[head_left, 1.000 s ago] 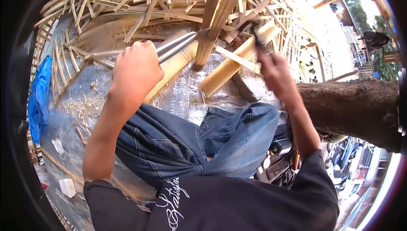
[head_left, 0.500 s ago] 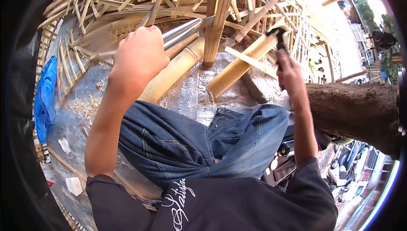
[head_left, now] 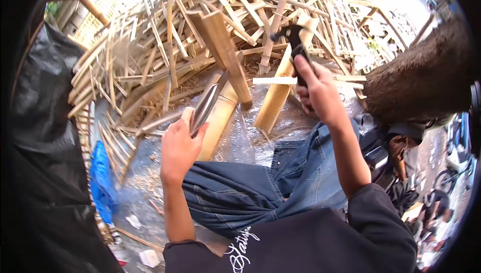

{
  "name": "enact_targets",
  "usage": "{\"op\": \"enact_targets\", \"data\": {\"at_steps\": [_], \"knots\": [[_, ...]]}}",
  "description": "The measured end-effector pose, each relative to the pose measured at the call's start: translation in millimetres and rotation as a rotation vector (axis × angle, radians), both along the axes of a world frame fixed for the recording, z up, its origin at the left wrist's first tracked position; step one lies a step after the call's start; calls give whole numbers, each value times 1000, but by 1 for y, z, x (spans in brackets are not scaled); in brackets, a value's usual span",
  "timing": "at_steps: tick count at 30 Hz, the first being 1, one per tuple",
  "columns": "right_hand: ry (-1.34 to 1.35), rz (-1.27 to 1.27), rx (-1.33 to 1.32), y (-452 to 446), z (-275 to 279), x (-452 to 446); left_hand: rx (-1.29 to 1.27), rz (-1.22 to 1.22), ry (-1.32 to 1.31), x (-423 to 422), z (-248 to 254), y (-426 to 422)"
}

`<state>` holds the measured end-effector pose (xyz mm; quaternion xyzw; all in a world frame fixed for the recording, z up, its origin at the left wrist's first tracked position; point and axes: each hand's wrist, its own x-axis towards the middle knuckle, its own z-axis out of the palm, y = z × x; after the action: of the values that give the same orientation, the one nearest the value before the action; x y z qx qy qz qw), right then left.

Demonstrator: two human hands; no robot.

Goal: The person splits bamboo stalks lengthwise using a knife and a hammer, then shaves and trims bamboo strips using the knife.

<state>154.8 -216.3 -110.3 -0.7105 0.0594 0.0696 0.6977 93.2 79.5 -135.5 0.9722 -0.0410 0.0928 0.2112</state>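
Observation:
My left hand [head_left: 179,148] is closed around a long, shiny metal knife-like tool [head_left: 204,106]. Its narrow far end meets a split bamboo piece [head_left: 226,47] that stands upright, slightly tilted. Under the tool lies a thick bamboo pole [head_left: 219,120]. My right hand [head_left: 321,92] grips the dark handle of a hammer [head_left: 291,36], its black head raised to the right of the upright piece. Beneath that hand a second bamboo length [head_left: 273,106] slopes to the ground, crossed by a pale thin strip [head_left: 274,80].
A large heap of split bamboo strips [head_left: 145,62] fills the far side. To the right is a thick brown trunk [head_left: 416,72]. A blue plastic sheet [head_left: 101,183] and black sheeting [head_left: 45,122] are at the left. Shavings [head_left: 145,180] litter the silvery ground cover [head_left: 245,140].
The view has swung left, so the scene sits differently in the frame. The upright bamboo now leans leftward at its top, and the metal tool points more steeply away. Both hands keep their holds.

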Motion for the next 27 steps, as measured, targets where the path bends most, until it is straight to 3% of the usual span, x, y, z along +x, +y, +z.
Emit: {"op": "enact_targets", "data": {"at_steps": [4,7,8,10,14,17,19,20,22,23,24,27], "knots": [[99,-15,90,-5,-24,-32,-102,-50,297,-5,67,16],[43,26,125,-2,-18,-56,-7,-119,322,8,80,21],[2,42,114,-1,-19,-60,-6,-111,316,15,66,25],[-64,80,84,0,-17,-61,369,-136,-15,27,34,28],[-202,118,19,-5,6,-57,355,-65,130,30,27,25],[-279,26,130,-6,33,-51,383,-40,156,16,27,22],[-341,-47,188,-1,22,-46,387,-8,174,6,22,25],[-352,-51,-18,5,6,-49,372,-4,187,0,21,25],[-563,238,-522,13,-23,-47,433,-5,214,-9,27,24],[-275,308,-634,6,-19,-51,445,-11,227,-14,32,24],[-159,423,-601,-3,-9,-48,431,1,228,-16,31,26],[-215,76,-259,-4,42,-62,370,-16,84,-28,26,30]]}}
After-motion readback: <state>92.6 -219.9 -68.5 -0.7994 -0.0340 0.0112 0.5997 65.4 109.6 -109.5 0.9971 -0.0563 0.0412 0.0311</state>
